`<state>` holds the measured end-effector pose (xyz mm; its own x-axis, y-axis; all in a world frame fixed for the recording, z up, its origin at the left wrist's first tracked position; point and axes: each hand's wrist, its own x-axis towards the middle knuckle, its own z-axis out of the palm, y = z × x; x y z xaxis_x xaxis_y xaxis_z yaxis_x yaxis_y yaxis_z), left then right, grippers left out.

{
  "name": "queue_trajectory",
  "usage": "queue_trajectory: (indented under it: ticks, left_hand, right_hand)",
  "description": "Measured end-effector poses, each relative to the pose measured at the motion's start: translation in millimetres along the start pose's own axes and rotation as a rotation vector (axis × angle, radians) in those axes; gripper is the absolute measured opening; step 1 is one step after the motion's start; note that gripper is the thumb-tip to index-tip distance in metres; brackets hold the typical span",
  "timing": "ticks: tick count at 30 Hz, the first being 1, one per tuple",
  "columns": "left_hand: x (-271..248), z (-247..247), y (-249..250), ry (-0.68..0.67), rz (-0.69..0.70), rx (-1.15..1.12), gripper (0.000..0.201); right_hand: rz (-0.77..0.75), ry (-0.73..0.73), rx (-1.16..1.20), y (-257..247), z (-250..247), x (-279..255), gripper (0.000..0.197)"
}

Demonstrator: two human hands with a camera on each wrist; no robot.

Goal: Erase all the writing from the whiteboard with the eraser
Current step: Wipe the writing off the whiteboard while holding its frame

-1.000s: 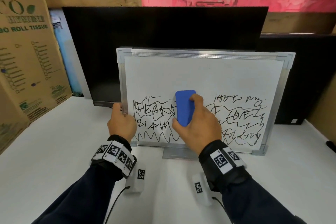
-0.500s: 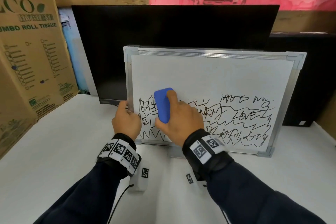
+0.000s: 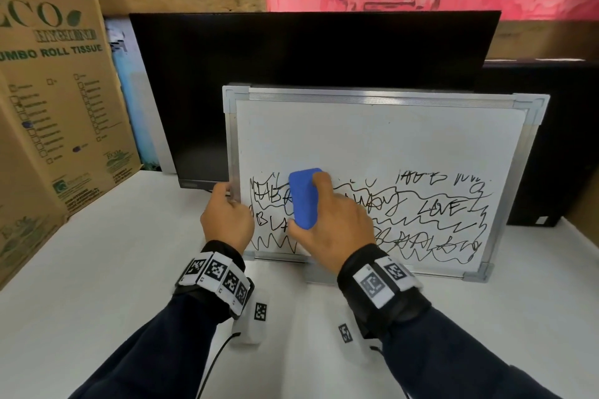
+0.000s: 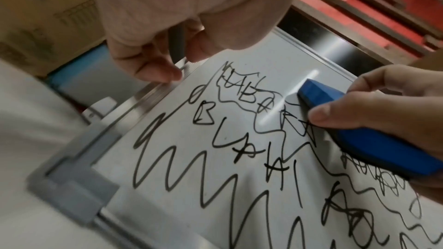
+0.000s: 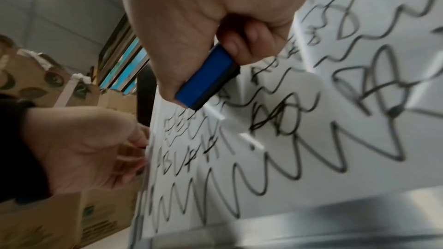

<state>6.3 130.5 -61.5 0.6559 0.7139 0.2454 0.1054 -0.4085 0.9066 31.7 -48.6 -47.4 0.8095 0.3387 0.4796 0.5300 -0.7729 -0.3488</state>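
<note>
A whiteboard [image 3: 372, 136] in a silver frame stands upright on the white table, its lower half covered in black scribbles and words, its upper half bare. My right hand [image 3: 334, 223] grips a blue eraser [image 3: 304, 197] and presses it flat against the writing left of the board's middle. The same eraser [image 4: 359, 126] shows in the left wrist view and, blurred, as a blue eraser [image 5: 206, 79] in the right wrist view. My left hand [image 3: 227, 217] pinches the board's left frame edge [image 4: 155, 92], thumb in front.
A dark monitor [image 3: 308, 52] stands behind the board, another black panel [image 3: 551, 139] to its right. A tall cardboard box [image 3: 55, 91] stands on the left. The white table [image 3: 97, 269] stretches in front and to both sides.
My right hand slid the eraser left across the top row of writing from the board's middle. The left hand kept its hold on the frame.
</note>
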Motion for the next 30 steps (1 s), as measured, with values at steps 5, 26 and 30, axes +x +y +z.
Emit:
queue_trajectory:
  ticks: [5,26,30]
  left_hand:
    - [-6,-3,27,0.168,0.399,0.101,0.06]
    - [-16,65,166,-0.104,1.156,0.526,0.063]
    - [-12,72,175,-0.092,1.164,0.538,0.065]
  right_hand:
    - [0.072,0.152,0.055,38,-26,-6,0.069]
    - [0.057,0.192,-0.011,92,-82,-2,0.071]
    - [0.073,0.071,-0.041,92,-70,-20,0.065]
